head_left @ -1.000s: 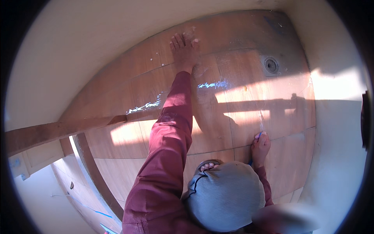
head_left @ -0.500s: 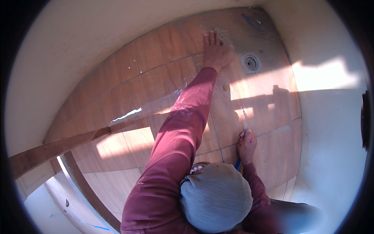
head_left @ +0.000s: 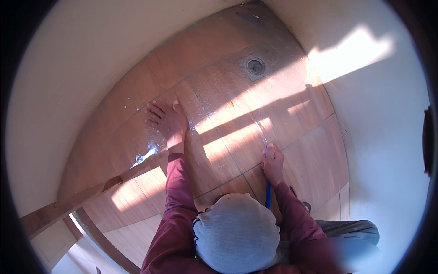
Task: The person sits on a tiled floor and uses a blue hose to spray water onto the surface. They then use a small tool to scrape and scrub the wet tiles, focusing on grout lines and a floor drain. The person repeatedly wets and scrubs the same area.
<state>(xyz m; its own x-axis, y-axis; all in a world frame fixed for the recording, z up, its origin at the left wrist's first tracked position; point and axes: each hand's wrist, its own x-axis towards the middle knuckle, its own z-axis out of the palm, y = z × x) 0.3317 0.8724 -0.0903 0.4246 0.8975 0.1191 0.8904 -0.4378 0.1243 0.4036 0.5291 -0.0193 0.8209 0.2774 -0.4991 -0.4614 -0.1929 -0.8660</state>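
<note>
My left hand (head_left: 169, 122) lies on the wet brown floor tiles (head_left: 214, 169), its fingers spread and nothing held. Beside its wrist, a shiny patch of water (head_left: 145, 156) reflects the light. My right hand (head_left: 273, 164) is closed around a thin blue hose (head_left: 268, 195), thumb at the hose's end. A narrow stream of water (head_left: 261, 131) leaves that end and runs forward over the tiles. The hose trails back from my fist toward my body, where a grey rounded cloth-covered shape hides part of the floor.
A round floor drain (head_left: 255, 66) sits ahead, near the far corner. Pale walls (head_left: 369, 137) close in on the right and far left. At the left a wooden door frame (head_left: 73, 201) reaches over the floor. Sunlight bands cross the tiles.
My left hand has swept from beside the drain back toward me and to the left. The view has shifted too. My right hand keeps its hold on the hose.
</note>
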